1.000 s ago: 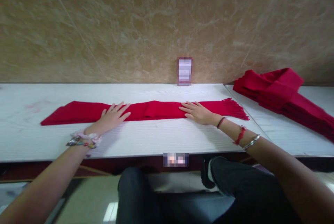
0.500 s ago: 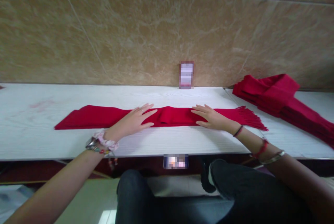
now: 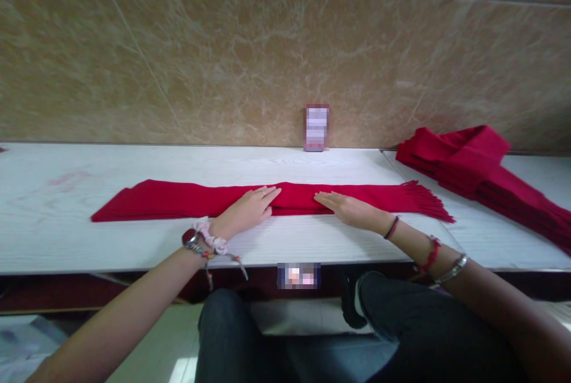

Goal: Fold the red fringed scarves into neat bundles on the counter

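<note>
Clearly, the long red knitted scarf with a fringed end lies stretched from left to right along the white wood-grain table, folded lengthwise into a narrow band. The left hand rests flat on its middle part, fingers straight and close together. The right hand lies flat just beside it, also on the cloth — neither hand grips anything.

I judge the scarf to be light, soft and limp. Lifted at one point, it would sag and lose its fold, so it is better pinched along the edge at two places, or taken at the ends. The surface looks a little fuzzy, not slippery.

To the right, a pile of folded red scarves lies well apart. A small upright card leans on the brown marble wall behind — neither one touches the scarf.
</note>
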Available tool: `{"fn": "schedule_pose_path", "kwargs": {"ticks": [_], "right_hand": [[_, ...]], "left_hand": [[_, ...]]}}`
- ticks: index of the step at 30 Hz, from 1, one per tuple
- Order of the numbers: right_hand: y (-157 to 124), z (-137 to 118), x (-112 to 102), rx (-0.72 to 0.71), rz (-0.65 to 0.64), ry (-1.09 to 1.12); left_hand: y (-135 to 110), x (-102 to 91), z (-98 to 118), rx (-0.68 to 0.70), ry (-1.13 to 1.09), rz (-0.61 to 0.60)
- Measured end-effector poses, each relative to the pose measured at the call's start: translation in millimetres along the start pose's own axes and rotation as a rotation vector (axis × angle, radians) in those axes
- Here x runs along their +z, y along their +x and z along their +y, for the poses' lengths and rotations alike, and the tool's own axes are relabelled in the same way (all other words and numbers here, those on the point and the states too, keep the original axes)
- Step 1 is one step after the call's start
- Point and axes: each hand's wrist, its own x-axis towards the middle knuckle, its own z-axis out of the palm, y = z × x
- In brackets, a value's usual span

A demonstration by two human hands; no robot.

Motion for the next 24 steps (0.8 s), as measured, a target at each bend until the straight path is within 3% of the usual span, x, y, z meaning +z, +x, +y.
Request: {"fn": "schedule_pose_path", "kwargs": {"ticks": [3,5,9,14,18,24], "right_hand": [[-3,0,3,0.013,0.014,0.041],[-6,2,5,0.018,0.031,0.075],[-9,5,6,0.012,0.048,0.112],[-8,7,6,-0.007,0.001,0.091],[-8,5,5,0.029,-0.008,0.046],[-9,4,1,0.051,-0.082,0.021]], "left_hand": [[2,-2.0,5,-0.015,0.065,0.008],[0,-7.5,2,0.067,0.072,-0.005],[-8,-17.3,-13,0.198,0.043,-0.144],[-11,-15.6,-24,0.133,-0.069,-0.314],[-11,-12.7,-25,0.100,-0.103,-0.313],[-17,-16.5,-18,-0.056,-0.081,-0.369]]}}
